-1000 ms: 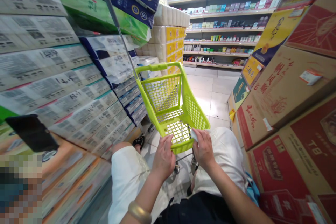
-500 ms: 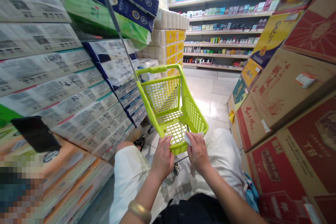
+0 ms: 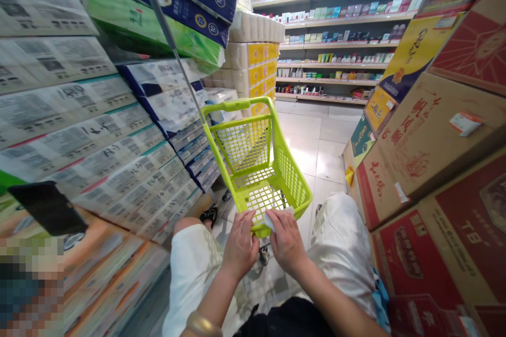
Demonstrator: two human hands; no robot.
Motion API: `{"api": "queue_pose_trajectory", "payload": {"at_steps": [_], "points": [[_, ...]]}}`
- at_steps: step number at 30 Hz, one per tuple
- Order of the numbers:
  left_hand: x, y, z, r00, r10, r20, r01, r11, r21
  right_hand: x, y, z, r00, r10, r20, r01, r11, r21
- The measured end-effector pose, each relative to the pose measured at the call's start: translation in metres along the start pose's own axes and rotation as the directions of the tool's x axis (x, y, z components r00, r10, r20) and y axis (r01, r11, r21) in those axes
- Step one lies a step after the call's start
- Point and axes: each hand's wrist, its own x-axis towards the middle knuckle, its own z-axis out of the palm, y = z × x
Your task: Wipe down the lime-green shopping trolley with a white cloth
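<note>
A lime-green shopping basket cart [image 3: 293, 176] with lattice walls stands between my knees, and nothing lies in its basket. My left hand [image 3: 240, 242] is closed over its near rim, fingers hooked over the edge. Just to the right, my right hand [image 3: 285, 237] presses a folded white tissue [image 3: 269, 221] against the same rim. It may be a thin cloth; I cannot tell. From the basket's far left corner a metal pole [image 3: 174, 45] rises and leans left.
Stacked paper-goods packs [image 3: 98, 131] rise on the left, with a black phone-like device [image 3: 49, 208] before them. Cardboard cartons [image 3: 427, 131] line the right. Beyond the tiled floor [image 3: 308, 126], shelves [image 3: 336, 66] hold many small products.
My right hand and the tissue have moved left along the rim, closer to my left hand. My left hand stays on the rim. The view has shifted slightly.
</note>
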Motion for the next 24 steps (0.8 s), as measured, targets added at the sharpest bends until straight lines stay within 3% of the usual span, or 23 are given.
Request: {"api": "queue_pose_trajectory", "payload": {"at_steps": [5,9,15,18,24], "points": [[0.002,0.0,-0.003,1.0,0.007,0.008,-0.007,1.0,0.029,0.001,0.025,-0.013,0.999,0.03,-0.016,-0.031,0.999,-0.039],[-0.002,-0.002,-0.001,0.999,-0.041,-0.013,0.042,0.997,0.062,0.003,0.012,-0.004,0.999,0.031,0.006,-0.031,0.999,-0.006],[-0.011,-0.016,-0.005,0.989,-0.11,-0.102,0.123,0.984,0.132,0.01,-0.018,0.018,0.993,-0.071,0.096,0.063,0.995,0.078],[-0.013,-0.024,-0.011,0.987,-0.119,-0.108,0.134,0.98,0.148,0.012,-0.016,0.018,0.99,-0.085,0.112,0.079,0.995,0.053],[-0.014,-0.027,-0.015,0.994,-0.099,-0.055,0.106,0.984,0.145,0.003,0.0,0.008,1.0,0.013,0.015,-0.012,0.998,-0.064]]}}
